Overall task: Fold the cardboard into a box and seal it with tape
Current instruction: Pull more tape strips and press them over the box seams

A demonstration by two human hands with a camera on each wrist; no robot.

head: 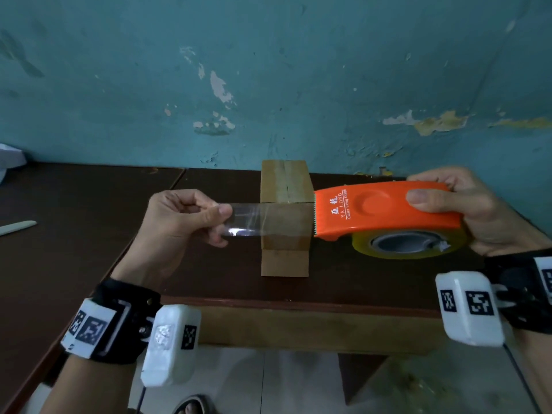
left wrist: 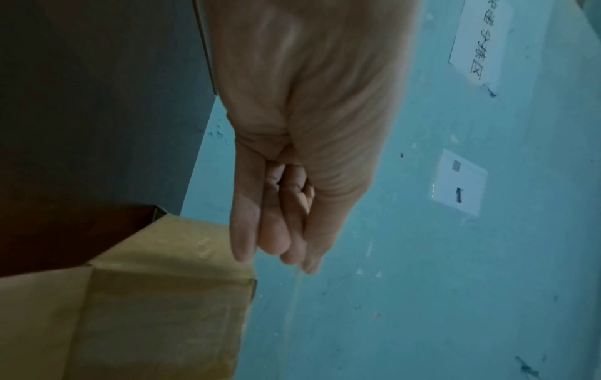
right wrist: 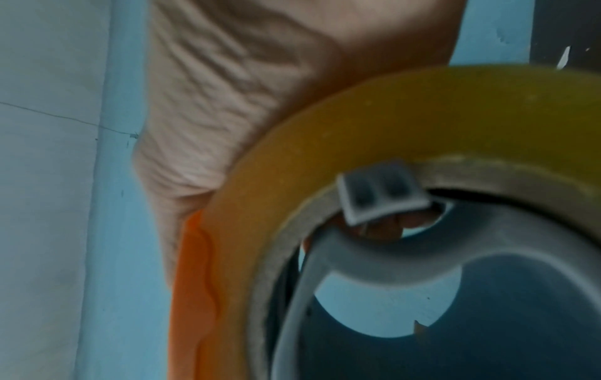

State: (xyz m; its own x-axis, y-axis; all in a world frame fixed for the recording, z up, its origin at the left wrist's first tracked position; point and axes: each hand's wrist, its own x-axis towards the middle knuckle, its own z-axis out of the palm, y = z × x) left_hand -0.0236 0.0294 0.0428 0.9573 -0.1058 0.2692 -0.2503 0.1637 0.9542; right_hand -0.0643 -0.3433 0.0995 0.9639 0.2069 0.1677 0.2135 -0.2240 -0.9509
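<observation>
Our left hand (head: 182, 216) has its grip pinched on the free end of a clear strip of tape (head: 254, 219), thumb on top and fingers curled beneath. Our right hand (head: 466, 210) wraps its grip around an orange tape dispenser (head: 385, 210), thumb across its flat side and fingers behind. A yellowish tape roll (head: 409, 243) sits in the dispenser. The strip stretches level between our hands, passing in front of a small closed cardboard box (head: 285, 222). The box stands on the dark brown worktop (head: 89, 210), between our hands and near a teal wall (head: 268, 70) with flaking paint. A pale flat stick (head: 18, 227) lies at the worktop's left edge. In the left wrist view, two white paper notes (left wrist: 460, 182) are stuck on the wall.
</observation>
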